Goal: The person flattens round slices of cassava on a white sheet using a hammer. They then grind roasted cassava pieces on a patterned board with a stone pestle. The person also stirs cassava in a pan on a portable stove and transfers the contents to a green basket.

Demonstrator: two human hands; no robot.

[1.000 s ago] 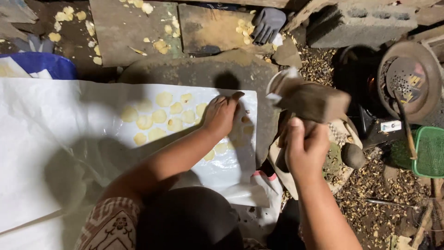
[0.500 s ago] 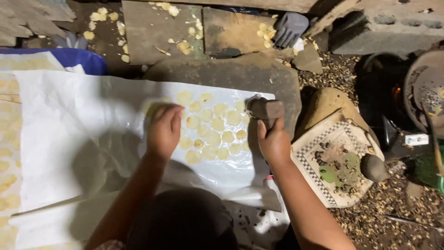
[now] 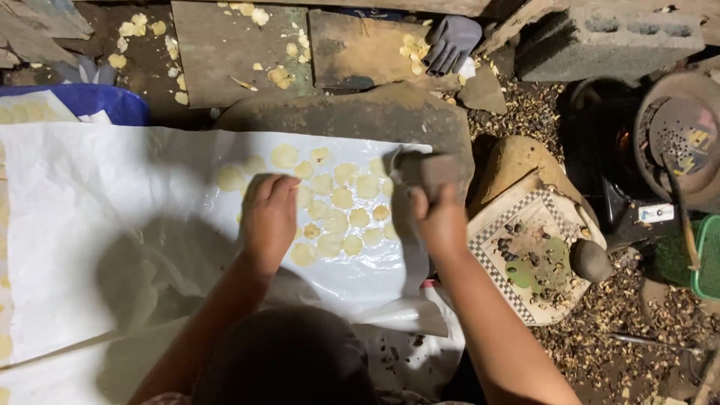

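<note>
White plastic sheet is spread over flat stone; pale flattened discs lie on it in rows. Stone block is gripped in closed right hand, raised at sheet's rt edge. Left hand rests open, palm down, on discs. Judgement: block to be brought down square, fingers kept clear, sheet held taut.

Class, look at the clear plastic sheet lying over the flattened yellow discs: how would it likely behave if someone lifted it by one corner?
The plastic sheet would probably flop and drape, since it already shows wrinkles and folds. It looks thin and see-through, so likely light. The discs under it might cling or shift as it peels, so the left hand pressing on it probably steadies it.
</note>
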